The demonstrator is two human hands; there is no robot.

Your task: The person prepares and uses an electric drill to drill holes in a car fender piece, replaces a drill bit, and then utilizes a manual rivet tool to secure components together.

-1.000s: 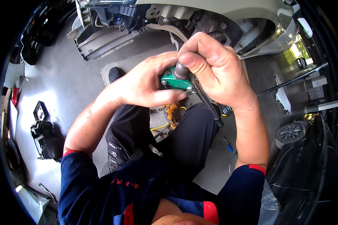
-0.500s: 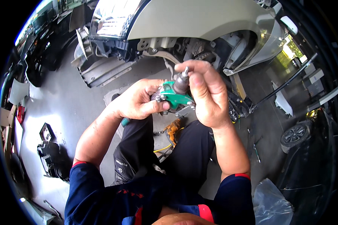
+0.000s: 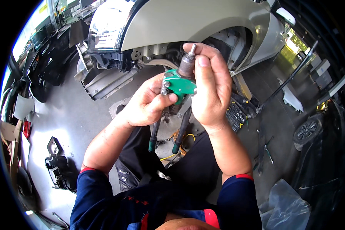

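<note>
My left hand [image 3: 148, 102] grips the green head of a two-handled plier-like tool [image 3: 177, 87]; its two dark handles [image 3: 168, 132] hang down between my forearms. My right hand [image 3: 210, 86] is closed on a dark grey cylindrical metal part with a threaded stud [image 3: 188, 63] that sits in the tool's head, the stud poking up past my fingertips. Both hands are raised in front of a grey car's front wheel arch [image 3: 218, 36].
The car's front end [image 3: 115, 42] stands stripped, with bumper parts [image 3: 103, 80] on the concrete floor. An open socket set [image 3: 237, 111] and loose wrenches [image 3: 266, 147] lie to the right. A wheel [image 3: 307, 130] rests far right, black parts [image 3: 59, 168] to the left.
Both hands have lifted the tool and the metal part higher and farther from me. The tool's handles now hang in plain view, and the stud end has turned upward.
</note>
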